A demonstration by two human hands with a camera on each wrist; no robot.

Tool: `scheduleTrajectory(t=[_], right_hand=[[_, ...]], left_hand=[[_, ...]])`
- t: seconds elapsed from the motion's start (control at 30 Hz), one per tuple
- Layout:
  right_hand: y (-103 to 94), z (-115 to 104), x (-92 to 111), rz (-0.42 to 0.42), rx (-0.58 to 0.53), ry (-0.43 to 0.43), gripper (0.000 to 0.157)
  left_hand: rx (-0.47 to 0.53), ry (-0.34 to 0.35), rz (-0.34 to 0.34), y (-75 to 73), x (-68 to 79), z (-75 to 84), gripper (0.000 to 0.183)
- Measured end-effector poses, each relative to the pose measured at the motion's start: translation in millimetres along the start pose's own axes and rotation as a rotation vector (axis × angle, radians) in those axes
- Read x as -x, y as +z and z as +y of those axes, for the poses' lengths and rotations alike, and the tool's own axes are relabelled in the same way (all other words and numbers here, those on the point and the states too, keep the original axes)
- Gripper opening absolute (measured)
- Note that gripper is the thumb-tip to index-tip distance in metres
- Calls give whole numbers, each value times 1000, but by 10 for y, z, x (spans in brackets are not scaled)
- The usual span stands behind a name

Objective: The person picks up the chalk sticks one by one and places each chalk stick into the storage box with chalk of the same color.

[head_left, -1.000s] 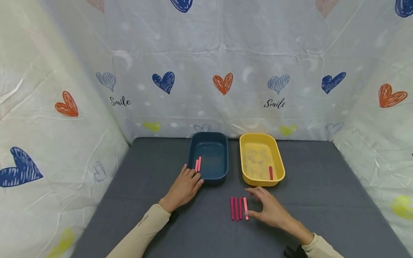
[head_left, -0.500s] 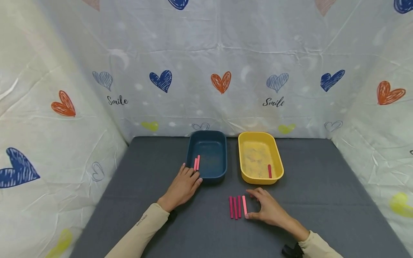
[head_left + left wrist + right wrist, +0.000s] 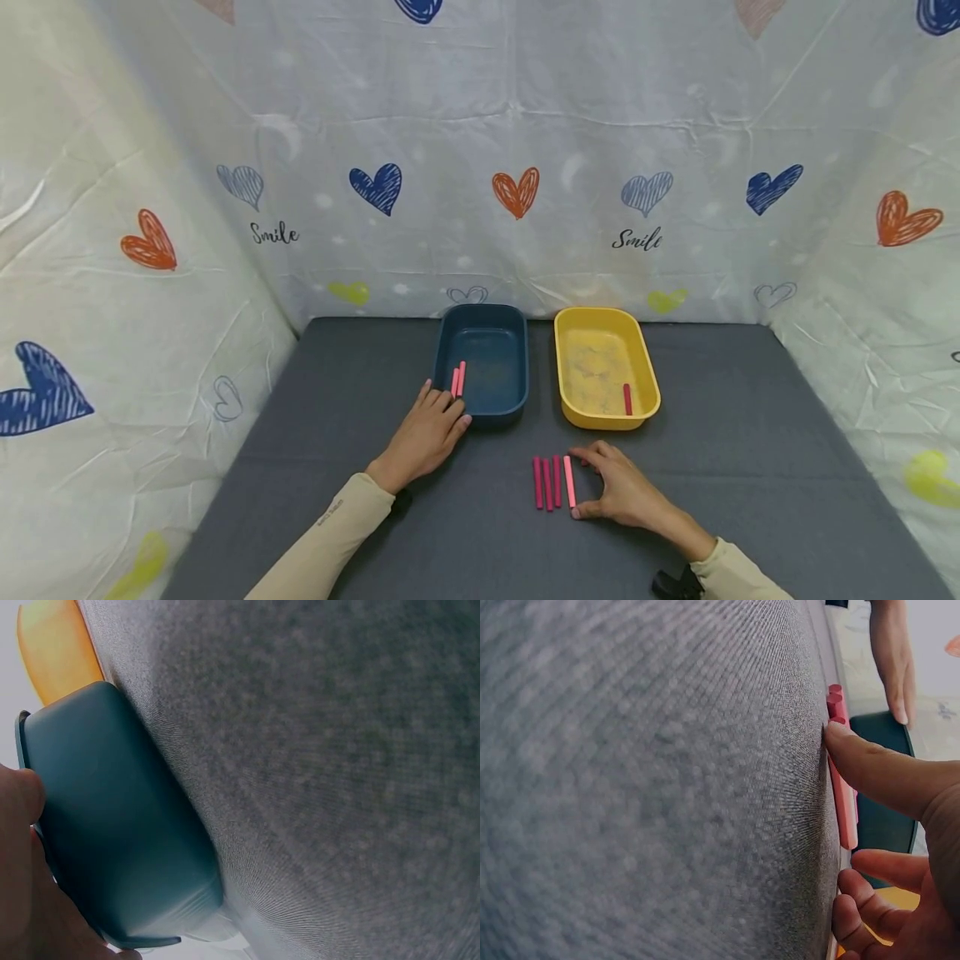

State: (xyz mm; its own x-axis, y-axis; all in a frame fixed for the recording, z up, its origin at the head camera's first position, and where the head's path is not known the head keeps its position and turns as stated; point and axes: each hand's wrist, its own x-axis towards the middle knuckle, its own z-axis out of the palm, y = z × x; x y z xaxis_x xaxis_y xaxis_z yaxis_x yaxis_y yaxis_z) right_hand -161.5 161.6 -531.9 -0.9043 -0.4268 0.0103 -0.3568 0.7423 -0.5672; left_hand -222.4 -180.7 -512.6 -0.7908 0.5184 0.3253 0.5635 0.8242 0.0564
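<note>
In the head view, my left hand [image 3: 420,437] rests on the near left corner of a blue tray [image 3: 522,367], its thumb touching the rim. Two pink sticks [image 3: 458,379] lie inside that tray. My right hand [image 3: 626,490] spans a light pink chalk-like stick [image 3: 570,481] on the table. Its thumb touches the stick's near end; in the right wrist view, the index finger [image 3: 889,870] sits just off the far end. Beside it, several dark red sticks [image 3: 547,485] lie in a row. The left wrist view shows the blue tray's outer wall [image 3: 112,817] below my thumb.
A yellow tray [image 3: 562,367] stands right of the blue one, with one dark red stick [image 3: 627,399] in it. Grey cloth [image 3: 480,533] covers the table. White sheets [image 3: 450,117] printed with hearts hang behind and at both sides.
My right thumb and index finger have drawn closer around the light pink stick, the index finger moving nearer its far end. My left hand has stayed on the blue tray.
</note>
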Motion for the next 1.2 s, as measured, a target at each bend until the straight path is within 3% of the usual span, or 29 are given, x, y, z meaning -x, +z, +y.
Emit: scheduleTrajectory(t=[0.63,1.2], right_hand=[[4,-15,10,7,27,-25,77],[-101,-104,144,36,-6,48,77]], left_hand=[[-7,3,-7,-8,-4,-8,27],[-7,-6,-5,29,38,30,27]])
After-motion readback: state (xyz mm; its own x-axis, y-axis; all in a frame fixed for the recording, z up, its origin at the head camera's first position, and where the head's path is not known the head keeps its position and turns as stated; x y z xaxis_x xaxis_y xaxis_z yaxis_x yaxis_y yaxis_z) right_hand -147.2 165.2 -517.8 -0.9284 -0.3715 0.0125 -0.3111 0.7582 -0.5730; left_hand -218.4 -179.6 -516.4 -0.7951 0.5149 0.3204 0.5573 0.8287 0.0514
